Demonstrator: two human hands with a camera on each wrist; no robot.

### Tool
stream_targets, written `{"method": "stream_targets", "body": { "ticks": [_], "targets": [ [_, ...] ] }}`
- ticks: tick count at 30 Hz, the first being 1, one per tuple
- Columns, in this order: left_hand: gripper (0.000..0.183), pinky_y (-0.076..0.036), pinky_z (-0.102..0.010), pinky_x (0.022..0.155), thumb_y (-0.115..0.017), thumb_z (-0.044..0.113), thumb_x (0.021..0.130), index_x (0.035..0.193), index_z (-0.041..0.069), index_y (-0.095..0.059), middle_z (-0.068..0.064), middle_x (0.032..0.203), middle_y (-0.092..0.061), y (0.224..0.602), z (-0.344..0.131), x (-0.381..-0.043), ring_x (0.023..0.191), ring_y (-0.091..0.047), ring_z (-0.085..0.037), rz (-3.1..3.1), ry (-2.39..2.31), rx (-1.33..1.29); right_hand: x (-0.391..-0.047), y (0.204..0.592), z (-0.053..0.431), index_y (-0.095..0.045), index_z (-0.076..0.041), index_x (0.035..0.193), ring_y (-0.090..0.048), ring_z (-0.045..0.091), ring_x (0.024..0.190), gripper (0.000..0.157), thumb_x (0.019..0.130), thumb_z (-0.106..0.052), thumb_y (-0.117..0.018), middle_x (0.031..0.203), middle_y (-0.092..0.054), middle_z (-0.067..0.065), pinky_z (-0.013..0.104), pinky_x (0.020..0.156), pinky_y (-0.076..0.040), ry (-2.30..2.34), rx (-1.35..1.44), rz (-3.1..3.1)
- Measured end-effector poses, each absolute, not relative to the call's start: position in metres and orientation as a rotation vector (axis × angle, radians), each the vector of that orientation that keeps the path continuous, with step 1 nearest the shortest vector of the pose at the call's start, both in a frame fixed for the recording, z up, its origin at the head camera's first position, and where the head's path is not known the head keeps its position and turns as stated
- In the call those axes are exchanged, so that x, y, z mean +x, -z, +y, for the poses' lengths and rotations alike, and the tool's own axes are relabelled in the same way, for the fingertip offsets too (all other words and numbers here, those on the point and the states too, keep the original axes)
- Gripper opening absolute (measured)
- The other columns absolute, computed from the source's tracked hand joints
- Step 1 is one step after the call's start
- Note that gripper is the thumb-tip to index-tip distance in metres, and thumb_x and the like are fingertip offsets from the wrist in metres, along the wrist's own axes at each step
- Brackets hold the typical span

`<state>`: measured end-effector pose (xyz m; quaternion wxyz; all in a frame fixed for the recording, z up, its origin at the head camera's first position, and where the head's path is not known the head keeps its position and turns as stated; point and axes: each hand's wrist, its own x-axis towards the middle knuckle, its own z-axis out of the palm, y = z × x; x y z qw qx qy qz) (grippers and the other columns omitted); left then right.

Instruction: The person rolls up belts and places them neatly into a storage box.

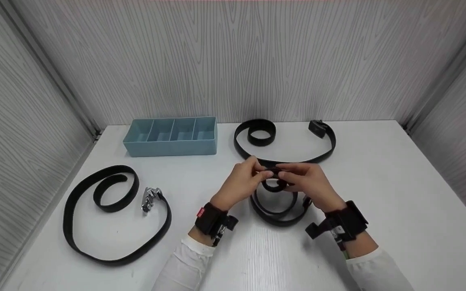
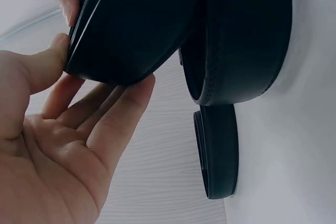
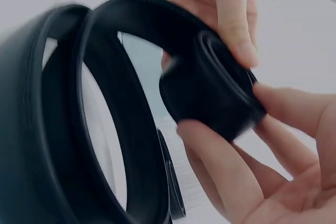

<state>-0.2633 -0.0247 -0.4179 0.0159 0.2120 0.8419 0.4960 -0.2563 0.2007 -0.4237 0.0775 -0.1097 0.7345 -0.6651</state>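
Note:
In the head view, my left hand (image 1: 243, 180) and right hand (image 1: 312, 184) meet over the middle of the table, both pinching the rolled end of a black belt (image 1: 277, 222). Looser loops of that belt hang or lie below the hands; its far end is partly hidden by the right hand. The left wrist view shows the left thumb and fingers on the edges of the tight coil (image 2: 131, 30). From the right wrist, the small coil (image 3: 210, 93) appears between the right thumb and fingers, while the left hand (image 3: 210, 3) holds it from the other side.
Behind the hands lies a second black belt (image 1: 243, 149) with a dark buckle (image 1: 317, 128). On the left is a third belt (image 1: 69, 218) with a shiny silver buckle (image 1: 150, 198). A blue four-section tray (image 1: 172, 148) stands near the back wall (image 1: 233, 60).

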Motion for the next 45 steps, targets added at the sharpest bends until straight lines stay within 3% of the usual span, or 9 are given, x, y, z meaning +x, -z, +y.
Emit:
{"method": "stream_targets", "body": {
  "ticks": [7,20,24,29,36,45],
  "targets": [
    [0.021,-0.05,-0.029,0.073,-0.068,0.026,0.104,0.108,0.008,-0.057,-0.009,0.109,-0.072,0.4191,-0.0235,-0.2627,0.09,-0.065,-0.014,2.608,-1.608,0.597,-0.2565,0.4266,0.1957,-0.066,0.003,0.134,-0.071,0.025,0.109,0.039,0.099,-0.014,-0.073,0.124,-0.069,0.017,0.038,0.086,-0.06,2.09,-0.283,2.174],
    [0.019,-0.044,-0.026,0.068,-0.068,0.024,0.103,0.099,0.008,-0.058,-0.004,0.096,-0.07,0.4196,-0.0239,-0.2627,0.08,-0.058,-0.011,2.678,-1.523,0.738,-0.2575,0.4251,0.2012,-0.064,-0.002,0.137,-0.071,0.031,0.106,0.045,0.098,-0.019,-0.076,0.13,-0.068,0.017,0.037,0.085,-0.061,1.865,-0.397,2.261],
    [0.019,-0.051,-0.027,0.074,-0.067,0.026,0.103,0.105,0.009,-0.059,-0.006,0.108,-0.073,0.4204,-0.0238,-0.2633,0.091,-0.067,-0.011,2.627,-1.587,0.698,-0.2574,0.4258,0.2,-0.066,-0.001,0.136,-0.071,0.037,0.108,0.042,0.098,-0.015,-0.076,0.128,-0.07,0.017,0.039,0.084,-0.061,1.955,-0.394,2.23],
    [0.027,-0.056,-0.034,0.081,-0.065,0.032,0.105,0.114,0.008,-0.058,-0.011,0.122,-0.07,0.4207,-0.0233,-0.2641,0.103,-0.071,-0.018,2.593,-1.653,0.628,-0.2566,0.4259,0.1975,-0.066,0.001,0.136,-0.073,0.029,0.105,0.041,0.098,-0.013,-0.075,0.122,-0.072,0.017,0.038,0.083,-0.061,2.075,-0.329,2.202],
    [0.024,-0.049,-0.032,0.076,-0.065,0.031,0.105,0.11,0.009,-0.058,-0.007,0.107,-0.07,0.4185,-0.0235,-0.2631,0.092,-0.064,-0.018,2.63,-1.633,0.597,-0.257,0.4265,0.1949,-0.064,0.003,0.137,-0.073,0.023,0.105,0.044,0.097,-0.012,-0.076,0.124,-0.07,0.018,0.036,0.085,-0.06,2.12,-0.254,2.186],
    [0.019,-0.043,-0.028,0.067,-0.065,0.027,0.105,0.102,0.009,-0.058,-0.002,0.094,-0.067,0.4157,-0.0252,-0.2629,0.078,-0.055,-0.013,2.654,-1.599,0.629,-0.2565,0.4248,0.198,-0.062,-0.006,0.142,-0.066,0.04,0.12,0.045,0.1,-0.019,-0.073,0.132,-0.066,0.018,0.039,0.089,-0.059,1.981,-0.335,2.185]
  ]
}}
